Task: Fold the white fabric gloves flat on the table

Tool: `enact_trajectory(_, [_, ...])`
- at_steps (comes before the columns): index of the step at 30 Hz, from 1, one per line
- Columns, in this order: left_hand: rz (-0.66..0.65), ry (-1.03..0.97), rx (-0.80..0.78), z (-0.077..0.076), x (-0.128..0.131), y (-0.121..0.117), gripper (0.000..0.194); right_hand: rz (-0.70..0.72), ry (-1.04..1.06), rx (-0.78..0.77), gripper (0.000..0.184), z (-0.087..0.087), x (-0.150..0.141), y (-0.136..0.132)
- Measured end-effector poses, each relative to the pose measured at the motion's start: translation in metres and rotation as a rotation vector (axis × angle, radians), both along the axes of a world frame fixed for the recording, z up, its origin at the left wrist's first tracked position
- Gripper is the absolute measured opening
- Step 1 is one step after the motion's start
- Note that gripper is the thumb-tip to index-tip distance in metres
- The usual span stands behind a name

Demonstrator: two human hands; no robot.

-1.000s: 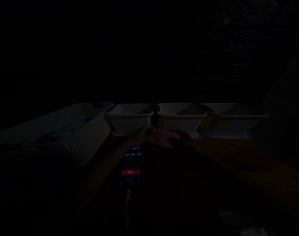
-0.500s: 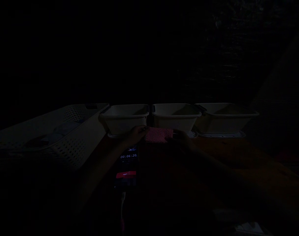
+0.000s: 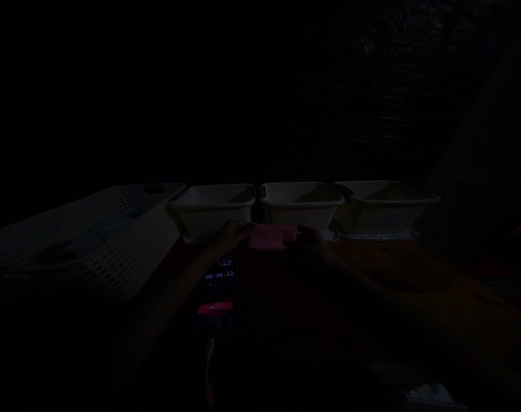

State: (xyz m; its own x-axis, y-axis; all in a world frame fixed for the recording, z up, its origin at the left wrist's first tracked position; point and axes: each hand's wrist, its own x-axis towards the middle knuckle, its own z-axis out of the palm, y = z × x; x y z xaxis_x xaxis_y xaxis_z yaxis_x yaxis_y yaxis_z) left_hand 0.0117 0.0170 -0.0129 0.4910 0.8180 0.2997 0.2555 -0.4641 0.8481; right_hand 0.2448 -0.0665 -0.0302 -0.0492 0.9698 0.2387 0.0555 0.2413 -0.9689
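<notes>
The head view is very dark. A small pink rectangular piece with a woven-looking pattern [image 3: 272, 237] is held up between my two hands, in front of the middle basin. My left hand [image 3: 234, 233] pinches its left edge. On the other side, my right hand [image 3: 312, 242] grips its right edge, with fingers curled round the lower corner. Whether the pink piece is cloth or a packet I cannot tell. Beneath my left forearm lies a lit phone [image 3: 217, 292] showing a running timer, with a cable [image 3: 209, 363] at its lower end.
Three pale basins, a left one [image 3: 213, 217], a middle one [image 3: 301, 213] and a right one [image 3: 384, 214], stand in a row at the back of the wooden table [image 3: 397, 274]. A perforated basket [image 3: 152, 229] with dim contents is at left. Some pale object [image 3: 432, 393] lies lower right.
The whole view has shifted slightly, so most things appear a little further left. Both hands keep their hold on the pink piece. The phone's timer has advanced.
</notes>
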Motion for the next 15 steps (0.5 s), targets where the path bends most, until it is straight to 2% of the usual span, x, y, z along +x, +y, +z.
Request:
enact_trajectory(9, [0.016, 0.015, 0.080, 0.0047, 0.0019, -0.0037, 0.040, -0.048, 0.017, 0.067, 0.042, 0.0021, 0.0011, 0.0017])
enact_trajectory(15, [-0.032, 0.058, 0.172, 0.0002, 0.0016, -0.0033, 0.030, -0.053, -0.010, 0.093, 0.040, -0.0021, 0.0063, 0.0040])
